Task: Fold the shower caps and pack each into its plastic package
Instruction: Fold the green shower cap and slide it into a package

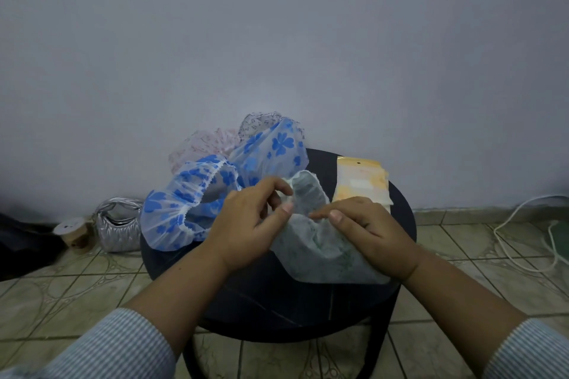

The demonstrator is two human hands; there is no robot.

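The pale green shower cap (pixel 320 243) lies directly under and between your two hands, on the near right part of the round black table (pixel 271 292). Its long axis runs from the ruffled open rim at the far side, just beyond your fingertips, down to the flattened body at the near right, beneath your right wrist. Both hands are on it; neither has to reach.

Your left hand (pixel 249 224) has its fingers curled, with thumb and forefinger pinching the elastic rim near the cap's far left edge. Your right hand (pixel 366 224) lies over the right side of the cap, fingers bent, its fingertips gripping a gather of the material close to the left hand's pinch. The two grips sit near each other with a short span of rim between them.

The plastic packages (pixel 363 184) lie in a yellow and clear stack on the far right of the table, just beyond your right hand and nearer to it than to the left. The blue-flowered shower caps (pixel 215 191) are heaped on the far left, touching your left hand's outer side, with a pink-patterned cap (pixel 203 144) behind them.

Judgement: the fold is only begun. The cap is gathered but not yet flat, and no cap is seen inside a package.
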